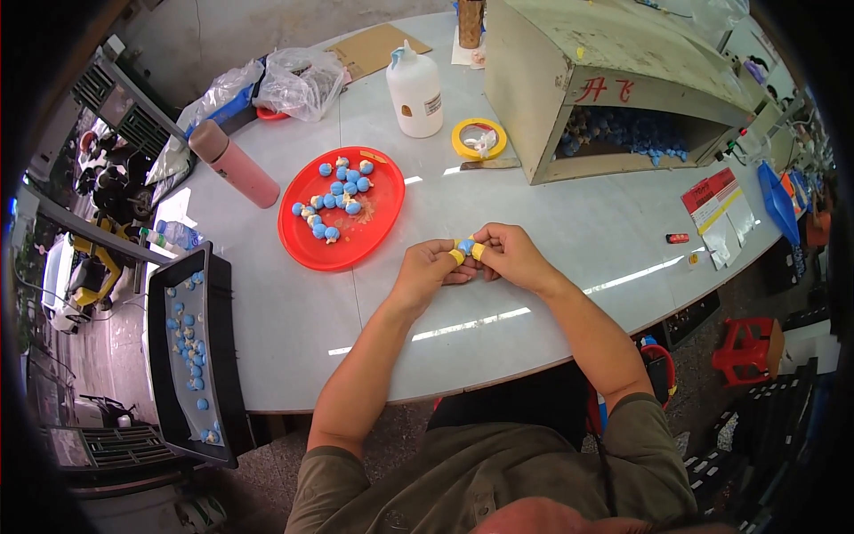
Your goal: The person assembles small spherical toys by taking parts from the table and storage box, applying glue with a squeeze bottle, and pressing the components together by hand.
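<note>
My left hand [431,266] and my right hand [509,255] meet over the table, both closed on one small blue piece [465,246]. Yellow tape wraps the thumb tips of the two hands. Most of the piece is hidden by the fingers, so its full shape cannot be made out. To the left of my hands lies a round red plate [374,238]. Several small blue balls [337,188] with pale bits on them sit on that plate, some in a cluster.
A pink bottle [236,165] and a white squeeze bottle [415,93] stand beyond the plate. Near a yellow tape roll [456,142] is a large metal box [543,116] holding blue pieces. A black tray [233,356] with more blue balls sits at the left edge.
</note>
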A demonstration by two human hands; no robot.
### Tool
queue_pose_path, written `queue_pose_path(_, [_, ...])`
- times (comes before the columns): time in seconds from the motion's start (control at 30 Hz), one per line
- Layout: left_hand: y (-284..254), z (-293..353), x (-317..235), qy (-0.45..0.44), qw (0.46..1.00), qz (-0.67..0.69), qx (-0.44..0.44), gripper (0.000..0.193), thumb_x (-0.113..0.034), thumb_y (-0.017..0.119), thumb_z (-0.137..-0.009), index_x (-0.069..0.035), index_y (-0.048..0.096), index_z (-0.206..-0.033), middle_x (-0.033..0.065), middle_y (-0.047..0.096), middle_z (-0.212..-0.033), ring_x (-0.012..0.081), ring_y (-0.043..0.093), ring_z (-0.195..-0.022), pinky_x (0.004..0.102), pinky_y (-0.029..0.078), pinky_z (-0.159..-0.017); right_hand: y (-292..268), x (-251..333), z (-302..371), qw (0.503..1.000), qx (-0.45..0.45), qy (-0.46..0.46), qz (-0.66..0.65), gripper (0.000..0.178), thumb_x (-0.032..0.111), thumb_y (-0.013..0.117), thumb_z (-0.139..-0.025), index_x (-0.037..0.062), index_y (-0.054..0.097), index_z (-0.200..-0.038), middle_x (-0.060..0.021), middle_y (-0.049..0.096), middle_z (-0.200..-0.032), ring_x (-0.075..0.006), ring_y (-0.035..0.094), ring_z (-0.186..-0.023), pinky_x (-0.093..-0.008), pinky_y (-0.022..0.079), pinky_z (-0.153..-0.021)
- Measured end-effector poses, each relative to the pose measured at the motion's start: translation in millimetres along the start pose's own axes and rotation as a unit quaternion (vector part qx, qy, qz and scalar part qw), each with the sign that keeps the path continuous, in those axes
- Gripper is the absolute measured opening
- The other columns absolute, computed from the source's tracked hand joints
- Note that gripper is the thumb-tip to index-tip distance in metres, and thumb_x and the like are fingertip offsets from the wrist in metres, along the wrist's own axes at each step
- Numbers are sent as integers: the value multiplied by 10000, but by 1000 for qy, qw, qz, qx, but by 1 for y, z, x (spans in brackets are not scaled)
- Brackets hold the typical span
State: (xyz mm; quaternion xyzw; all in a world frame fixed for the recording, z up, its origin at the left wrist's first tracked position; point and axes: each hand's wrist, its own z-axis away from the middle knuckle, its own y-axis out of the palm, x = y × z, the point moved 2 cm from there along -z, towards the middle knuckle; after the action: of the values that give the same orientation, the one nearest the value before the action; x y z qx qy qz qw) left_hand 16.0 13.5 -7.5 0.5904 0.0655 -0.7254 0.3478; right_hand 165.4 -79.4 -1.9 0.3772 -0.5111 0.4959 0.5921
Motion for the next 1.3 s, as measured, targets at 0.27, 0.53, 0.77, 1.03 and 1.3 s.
queue_pose_path(0.27, [3, 0, 2, 15, 1000, -23, -11, 294, -39, 523, -929, 119, 524, -1176, 182, 683, -956, 203, 691, -831, 259, 568, -740, 1, -3, 0, 1000, -6, -10, 11, 143, 125, 576, -932, -2, 591, -998, -29, 610, -758, -75, 563, -595, -219, 470, -529])
queue_pose_path(0.53, [1, -1, 3, 28, 999, -25, 0, 291, -41, 516, -931, 120, 521, -1174, 176, 683, -951, 204, 690, -828, 261, 566, -736, 1, -2, 1, 1000, -6, -10, 7, 135, 118, 570, -931, -2, 590, -990, -29, 606, -758, -76, 563, -599, -220, 475, -537])
queue_pose_path(0.77, [3, 0, 2, 23, 999, -31, -3, 306, -53, 515, -939, 115, 515, -1194, 170, 681, -955, 198, 687, -830, 256, 562, -742, 1, -1, 1, 999, -15, -22, 22, 136, 106, 570, -921, -6, 591, -997, -28, 607, -760, -71, 566, -605, -219, 485, -544])
queue_pose_path(1.03, [0, -3, 8, 30, 999, -41, 7, 310, -88, 501, -966, 92, 520, -1218, 148, 676, -975, 191, 682, -853, 264, 557, -766, 0, -2, 0, 999, -9, -22, 36, 136, 84, 565, -922, -15, 588, -1012, -29, 617, -788, -67, 574, -623, -215, 501, -562])
queue_pose_path(1.3, [3, -3, 8, 47, 997, -66, -6, 298, -62, 487, -964, 101, 517, -1212, 143, 669, -986, 178, 677, -858, 263, 558, -766, 2, -2, 0, 999, -20, -31, 25, 163, 5, 534, -872, -62, 565, -1018, -61, 626, -770, -92, 586, -613, -246, 483, -549])
